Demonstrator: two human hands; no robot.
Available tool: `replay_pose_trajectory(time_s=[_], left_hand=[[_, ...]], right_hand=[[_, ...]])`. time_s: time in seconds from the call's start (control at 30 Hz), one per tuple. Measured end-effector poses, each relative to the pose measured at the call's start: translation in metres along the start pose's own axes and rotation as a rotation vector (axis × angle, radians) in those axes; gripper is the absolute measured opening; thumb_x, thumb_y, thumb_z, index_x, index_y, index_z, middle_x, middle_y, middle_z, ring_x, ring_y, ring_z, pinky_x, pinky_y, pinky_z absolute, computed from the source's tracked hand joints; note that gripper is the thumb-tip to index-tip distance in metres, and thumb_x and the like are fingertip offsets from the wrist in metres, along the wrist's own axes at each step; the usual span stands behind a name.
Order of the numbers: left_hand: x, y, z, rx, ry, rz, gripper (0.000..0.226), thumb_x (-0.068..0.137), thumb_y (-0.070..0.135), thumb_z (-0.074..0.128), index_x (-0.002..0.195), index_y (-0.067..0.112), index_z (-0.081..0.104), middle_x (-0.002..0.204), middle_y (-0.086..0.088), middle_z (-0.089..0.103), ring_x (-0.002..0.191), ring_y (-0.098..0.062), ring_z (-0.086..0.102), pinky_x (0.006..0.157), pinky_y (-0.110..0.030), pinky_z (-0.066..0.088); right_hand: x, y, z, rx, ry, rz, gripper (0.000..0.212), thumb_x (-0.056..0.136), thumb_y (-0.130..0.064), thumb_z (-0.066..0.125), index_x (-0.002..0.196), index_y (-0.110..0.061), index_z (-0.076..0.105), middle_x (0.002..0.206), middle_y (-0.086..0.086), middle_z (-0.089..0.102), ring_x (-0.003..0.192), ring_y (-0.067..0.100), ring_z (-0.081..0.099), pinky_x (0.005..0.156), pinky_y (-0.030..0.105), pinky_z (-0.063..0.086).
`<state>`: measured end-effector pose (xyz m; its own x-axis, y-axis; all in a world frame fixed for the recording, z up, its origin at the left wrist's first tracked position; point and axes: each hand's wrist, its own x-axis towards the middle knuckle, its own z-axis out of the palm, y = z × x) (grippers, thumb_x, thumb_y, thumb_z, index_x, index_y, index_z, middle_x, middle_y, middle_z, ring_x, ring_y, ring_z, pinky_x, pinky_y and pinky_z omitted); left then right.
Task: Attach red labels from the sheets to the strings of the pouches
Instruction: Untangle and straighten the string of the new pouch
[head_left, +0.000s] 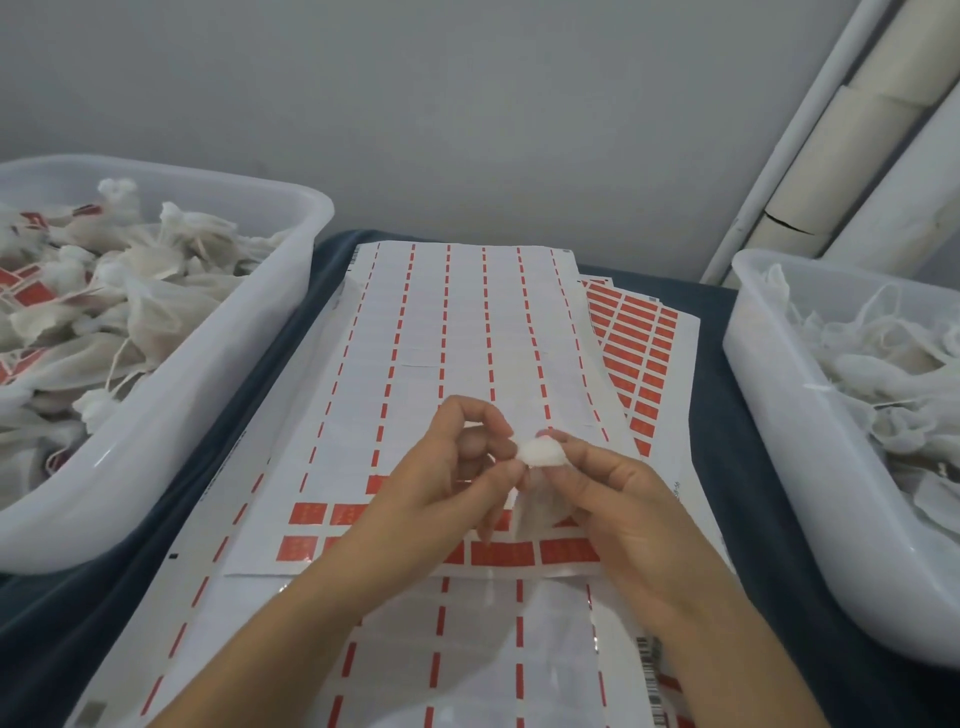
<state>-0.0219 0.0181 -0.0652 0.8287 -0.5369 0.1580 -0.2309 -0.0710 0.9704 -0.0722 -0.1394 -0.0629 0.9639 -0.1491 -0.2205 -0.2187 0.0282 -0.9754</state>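
1. Both hands are meeting over the middle of the white label sheet with red dashed strips (467, 332), which is lying on the dark blue cloth-covered worktop (727, 467).
2. The right hand (618, 499) is curling its fingers round a small white gauze pouch (543, 453), pinching its gathered top between thumb and forefinger.
3. The left hand (457, 467) is pinching at the pouch's left tip with thumb and forefinger, the other fingers loosely bent; whether it has the string itself is too small to tell.
4. No red label is showing on this pouch, so I judge the step to be freeing the string ready for a label.
5. The remaining red rectangular labels (501, 552) are sitting in rows just below the hands, on the near part of the sheet.
6. Next move, as I judge it: peeling one label off and folding it round the string, which calls for one hand letting go.
7. The translucent white plastic tub on the left (291, 270) is holding pouches with red labels; the matching tub on the right (769, 415) is holding plain ones.
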Motion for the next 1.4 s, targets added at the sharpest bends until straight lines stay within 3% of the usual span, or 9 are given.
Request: replay_pose_trajectory(time_s=[0.23, 0.33, 0.47, 0.57, 0.67, 1.03, 1.13, 1.23, 1.4], left_hand=[[-0.001, 0.004, 0.006, -0.082, 0.017, -0.039, 0.020, 0.072, 0.050, 0.045, 0.091, 0.049, 0.036, 0.089, 0.031, 0.059, 0.094, 0.006, 0.057, 0.065, -0.008, 0.047], [-0.002, 0.003, 0.006, -0.234, -0.013, -0.124, 0.031, 0.070, 0.049, 0.052, 0.098, 0.042, 0.042, 0.090, 0.022, 0.063, 0.093, -0.002, 0.062, 0.068, -0.014, 0.050], [-0.001, 0.005, 0.004, -0.474, 0.016, -0.220, 0.045, 0.071, 0.045, 0.071, 0.109, 0.044, 0.046, 0.107, 0.021, 0.061, 0.089, -0.009, 0.065, 0.068, -0.021, 0.053], [-0.001, 0.005, 0.010, -0.055, 0.265, 0.060, 0.032, 0.070, 0.049, 0.068, 0.096, 0.040, 0.051, 0.103, 0.018, 0.056, 0.081, 0.001, 0.059, 0.064, -0.010, 0.049], [-0.002, 0.003, 0.017, 0.285, 0.318, 0.260, 0.015, 0.072, 0.042, 0.062, 0.082, 0.043, 0.050, 0.093, 0.022, 0.050, 0.080, 0.004, 0.052, 0.060, -0.003, 0.044], [-0.003, -0.001, 0.017, 0.300, 0.344, 0.212, 0.004, 0.077, 0.040, 0.054, 0.073, 0.040, 0.055, 0.080, 0.020, 0.056, 0.083, 0.002, 0.054, 0.063, -0.006, 0.046], [-0.001, 0.003, 0.008, -0.005, 0.346, -0.039, 0.013, 0.075, 0.041, 0.063, 0.067, 0.030, 0.064, 0.068, 0.012, 0.060, 0.065, -0.003, 0.056, 0.058, -0.011, 0.047], [0.002, 0.004, -0.004, -0.515, 0.230, -0.311, 0.019, 0.069, 0.034, 0.066, 0.067, 0.015, 0.067, 0.060, -0.002, 0.054, 0.049, -0.008, 0.048, 0.050, -0.015, 0.044], [0.009, 0.001, -0.017, -1.040, 0.217, -0.386, 0.014, 0.064, 0.010, 0.066, 0.074, 0.006, 0.056, 0.064, -0.008, 0.056, 0.042, -0.009, 0.044, 0.038, -0.017, 0.042]], right_hand=[[-0.004, -0.008, -0.002, 0.245, -0.377, 0.099, 0.025, 0.083, -0.025, 0.062, 0.104, -0.015, 0.072, 0.116, -0.002, 0.067, 0.111, 0.014, 0.061, 0.100, 0.033, 0.046], [-0.007, -0.008, 0.000, 0.372, -0.368, 0.075, 0.021, 0.082, -0.022, 0.060, 0.096, -0.024, 0.075, 0.111, -0.004, 0.070, 0.109, 0.014, 0.062, 0.102, 0.038, 0.044], [-0.007, -0.008, 0.004, 0.441, -0.238, 0.078, 0.020, 0.076, -0.025, 0.060, 0.087, -0.028, 0.077, 0.099, -0.004, 0.073, 0.097, 0.015, 0.068, 0.089, 0.035, 0.052], [-0.007, -0.007, 0.004, 0.378, -0.108, 0.073, 0.022, 0.066, -0.031, 0.066, 0.085, -0.029, 0.077, 0.101, -0.006, 0.072, 0.106, 0.021, 0.064, 0.096, 0.039, 0.048], [-0.008, -0.006, 0.008, 0.314, -0.036, 0.036, 0.022, 0.063, -0.033, 0.066, 0.082, -0.032, 0.077, 0.097, -0.009, 0.072, 0.109, 0.022, 0.058, 0.099, 0.040, 0.045], [-0.006, -0.003, 0.009, 0.187, -0.029, -0.007, 0.032, 0.056, -0.044, 0.069, 0.086, -0.035, 0.075, 0.094, -0.011, 0.071, 0.099, 0.017, 0.063, 0.085, 0.030, 0.052], [-0.004, -0.004, 0.005, 0.182, -0.056, 0.011, 0.036, 0.057, -0.041, 0.070, 0.092, -0.037, 0.073, 0.098, -0.015, 0.070, 0.099, 0.013, 0.062, 0.079, 0.026, 0.054], [-0.003, -0.005, 0.004, 0.183, -0.107, 0.019, 0.047, 0.054, -0.042, 0.071, 0.101, -0.040, 0.070, 0.108, -0.019, 0.066, 0.109, 0.014, 0.057, 0.091, 0.031, 0.051], [0.000, -0.005, 0.002, 0.258, -0.147, 0.048, 0.042, 0.060, -0.033, 0.067, 0.102, -0.040, 0.070, 0.100, -0.018, 0.069, 0.110, 0.018, 0.056, 0.095, 0.035, 0.048]])
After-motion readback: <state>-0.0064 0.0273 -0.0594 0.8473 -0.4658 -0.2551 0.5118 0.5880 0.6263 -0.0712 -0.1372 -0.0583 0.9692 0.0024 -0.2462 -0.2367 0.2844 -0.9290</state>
